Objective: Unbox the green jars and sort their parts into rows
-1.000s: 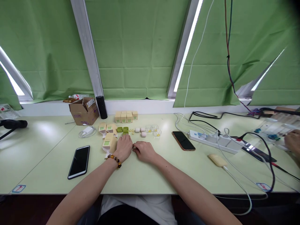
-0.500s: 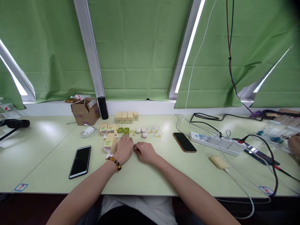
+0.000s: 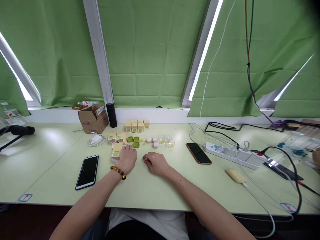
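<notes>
My left hand (image 3: 128, 158), with a beaded bracelet on the wrist, rests beside the nearest small cream box (image 3: 116, 152) and overlaps its right side. Its fingers curl downward and their tips are hidden. Apart from it, my right hand (image 3: 156, 162) lies on the table with thumb and fingers drawn together; whatever they hold is too small or hidden to name. Just beyond the hands sit green square trays (image 3: 136, 144), tiny yellowish pieces (image 3: 143, 141), pale pink small cylinders (image 3: 155, 145) and clear cups (image 3: 170, 144) with yellow inside.
More cream boxes (image 3: 134, 126) stand in a row behind. A white phone (image 3: 87, 172) lies left, another phone (image 3: 198, 153) right. A power strip (image 3: 232, 155), cables and a cream mouse-shaped device (image 3: 235, 175) occupy the right. A cardboard box (image 3: 93, 121) and black cylinder (image 3: 111, 115) stand back left.
My left hand has moved left, away from my right hand and closer to the nearest cream box. My right hand stays nearly in place. The camera view has shifted slightly.
</notes>
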A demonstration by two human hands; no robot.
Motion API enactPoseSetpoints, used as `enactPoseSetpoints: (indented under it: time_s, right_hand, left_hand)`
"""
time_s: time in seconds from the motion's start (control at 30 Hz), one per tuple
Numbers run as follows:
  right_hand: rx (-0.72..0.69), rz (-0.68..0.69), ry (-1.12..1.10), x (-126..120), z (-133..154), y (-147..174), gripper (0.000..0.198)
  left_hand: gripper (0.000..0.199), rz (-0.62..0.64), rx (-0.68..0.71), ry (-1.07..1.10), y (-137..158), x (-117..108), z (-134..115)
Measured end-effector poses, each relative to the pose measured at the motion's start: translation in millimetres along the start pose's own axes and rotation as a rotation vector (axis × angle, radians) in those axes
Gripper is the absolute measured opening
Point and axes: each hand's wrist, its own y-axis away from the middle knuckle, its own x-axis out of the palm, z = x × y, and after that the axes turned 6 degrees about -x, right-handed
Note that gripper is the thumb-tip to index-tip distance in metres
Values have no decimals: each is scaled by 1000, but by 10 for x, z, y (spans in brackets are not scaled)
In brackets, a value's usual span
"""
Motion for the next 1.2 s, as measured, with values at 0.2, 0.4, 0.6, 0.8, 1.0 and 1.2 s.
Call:
enactPoseSetpoints:
  time_s: [0.2, 0.4, 0.6, 0.8, 1.0, 1.2]
  right_hand:
    - [3, 3, -2, 7, -6, 1, 24]
    - [9, 4, 3, -3, 4, 0, 23]
    - [-3, -7, -4, 4, -3, 0, 24]
    - [8, 3, -9, -2, 8, 4, 25]
    - [-6, -10, 5, -8, 3, 9, 23]
    - [2, -2, -1, -35, 25, 11, 23]
  left_hand:
    - [34, 1, -1, -13, 4, -33, 53]
    - [32, 65, 19, 40, 46, -117, 6]
    - [30, 119, -17, 56, 62, -169, 6]
    - [33, 91, -12, 47, 48, -180, 9]
    - [37, 67, -9, 24, -11, -67, 33]
    - [36, 15, -3, 36, -29, -36, 23]
